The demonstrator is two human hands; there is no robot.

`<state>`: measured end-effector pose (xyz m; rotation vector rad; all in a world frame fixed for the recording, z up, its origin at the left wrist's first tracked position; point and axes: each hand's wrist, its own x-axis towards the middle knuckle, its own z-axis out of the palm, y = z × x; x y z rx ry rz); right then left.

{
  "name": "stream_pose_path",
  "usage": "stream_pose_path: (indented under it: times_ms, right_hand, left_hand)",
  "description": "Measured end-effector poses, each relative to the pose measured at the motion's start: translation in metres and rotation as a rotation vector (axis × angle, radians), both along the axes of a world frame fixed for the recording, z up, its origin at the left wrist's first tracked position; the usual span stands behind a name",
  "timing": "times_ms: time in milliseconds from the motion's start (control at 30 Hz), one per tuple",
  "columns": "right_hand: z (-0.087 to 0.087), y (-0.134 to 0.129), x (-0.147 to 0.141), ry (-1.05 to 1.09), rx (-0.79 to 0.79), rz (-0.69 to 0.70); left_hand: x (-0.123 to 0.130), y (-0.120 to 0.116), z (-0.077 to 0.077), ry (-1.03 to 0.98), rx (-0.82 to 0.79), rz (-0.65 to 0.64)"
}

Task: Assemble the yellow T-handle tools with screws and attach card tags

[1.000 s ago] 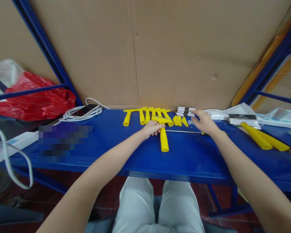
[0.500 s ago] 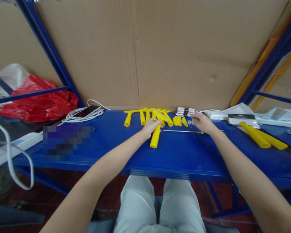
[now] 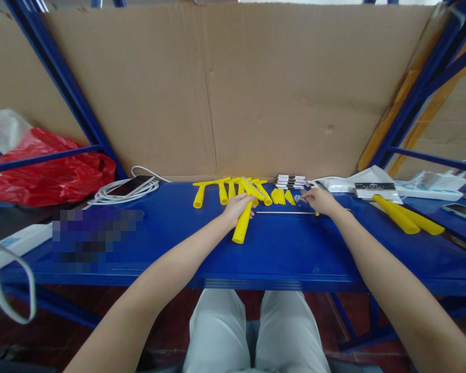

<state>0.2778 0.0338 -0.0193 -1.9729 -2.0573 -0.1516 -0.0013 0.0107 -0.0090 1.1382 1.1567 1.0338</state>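
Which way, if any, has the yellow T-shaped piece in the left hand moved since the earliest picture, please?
Yes: the yellow T-shaped piece in the left hand has swung its lower end leftward, farther from the unmoved white stack.

Behind the blue table stands a tall cardboard wall, marked by a vertical crease and a few dents. A blue metal post slants up at the table's rear left and a second blue post at its rear right, beside an orange-brown strip. High above the table runs a thin pale band, perhaps daylight. Beneath the table, a blue leg and dark red floor lie in shade, while soft light glints along the table's front edge.
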Motion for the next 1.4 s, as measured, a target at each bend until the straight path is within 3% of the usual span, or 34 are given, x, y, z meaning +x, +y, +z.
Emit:
stream_pose_path:
  times_ms: [167,300,567,833,1133,1400]
  right_hand:
    - [-0.003,0.002,0.003,0.007,0.001,0.129]
    - [-0.004,0.002,0.000,0.008,0.002,0.155]
    - [-0.004,0.001,-0.007,0.005,-0.018,0.120]
    - [-0.001,0.000,-0.017,0.086,-0.089,0.069]
    - [-0.004,0.002,-0.016,0.073,-0.102,0.027]
    - [-0.007,0.001,-0.016,0.082,-0.040,0.041]
  left_hand:
    - [0.000,-0.001,-0.002,-0.028,0.017,-0.031]
    - [0.000,-0.001,-0.003,-0.015,0.024,-0.035]
    - [0.000,-0.001,0.001,-0.110,-0.026,-0.001]
    - [0.003,-0.003,-0.002,-0.164,0.032,-0.042]
    - [0.000,0.001,-0.001,-0.322,-0.115,-0.182]
    - [-0.001,0.000,0.001,-0.351,-0.168,-0.191]
